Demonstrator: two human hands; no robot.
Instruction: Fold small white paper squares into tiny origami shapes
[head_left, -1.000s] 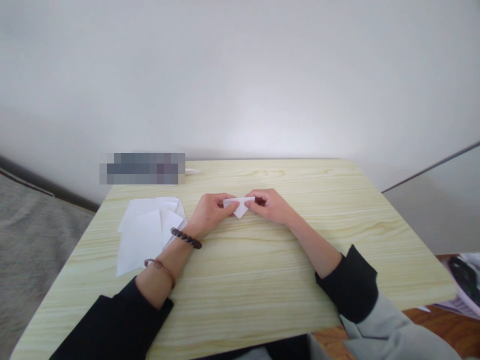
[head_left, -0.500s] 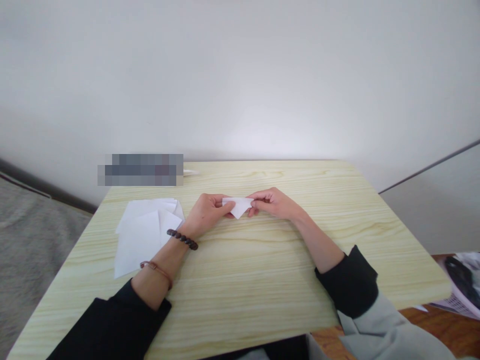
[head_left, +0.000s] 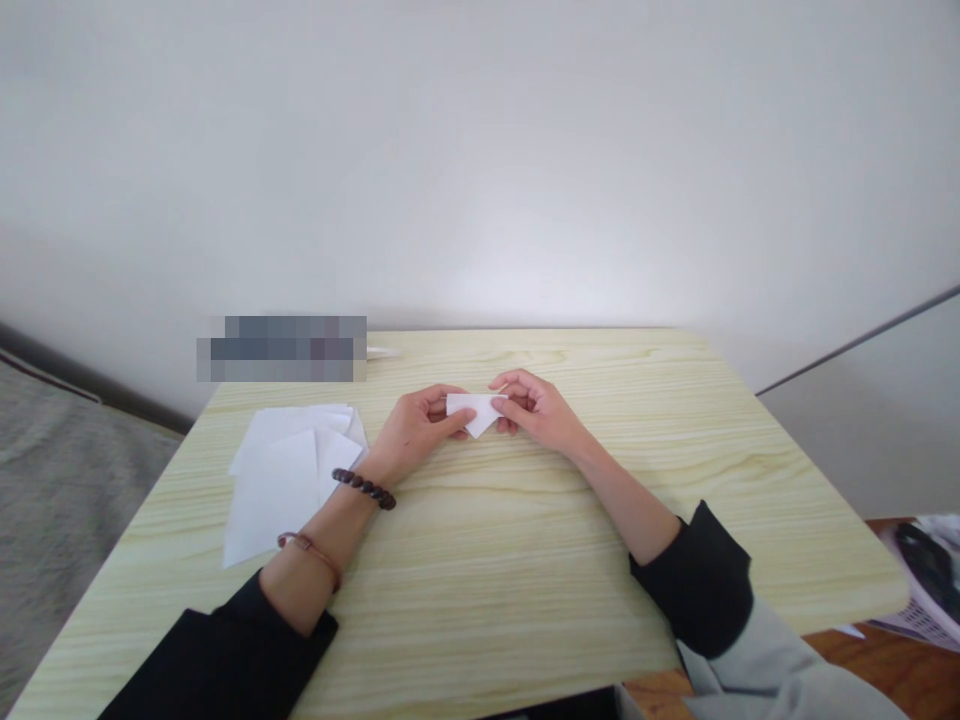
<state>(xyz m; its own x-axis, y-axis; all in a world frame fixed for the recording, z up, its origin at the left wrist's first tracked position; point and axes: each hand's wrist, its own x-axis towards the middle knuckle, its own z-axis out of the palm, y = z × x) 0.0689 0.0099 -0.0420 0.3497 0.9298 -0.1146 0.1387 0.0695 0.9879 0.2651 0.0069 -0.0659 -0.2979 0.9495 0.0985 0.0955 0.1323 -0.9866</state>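
Between my hands is a small piece of folded white paper (head_left: 478,408), straight along its far edge and pointed toward me. My left hand (head_left: 424,424) pinches its left side, thumb on top and fingers behind. At the right corner, my right hand (head_left: 538,408) presses its thumb on the paper, while its index finger is lifted off beyond the far edge. The other right fingers are curled, partly behind the paper. Several white sheets (head_left: 274,490) lie in a loose pile on the table, left of my left wrist and partly hidden by it.
The wood-grain table (head_left: 480,560) stands against a white wall (head_left: 525,180). A blurred-out block (head_left: 289,350) covers something at the back left, with a thin white object (head_left: 384,352) beside it. A purple basket (head_left: 919,610) stands on the floor at the right.
My right hand has shifted slightly left along the paper, and its index finger has lifted away. My left hand keeps its pinch. The view has tilted up a little.
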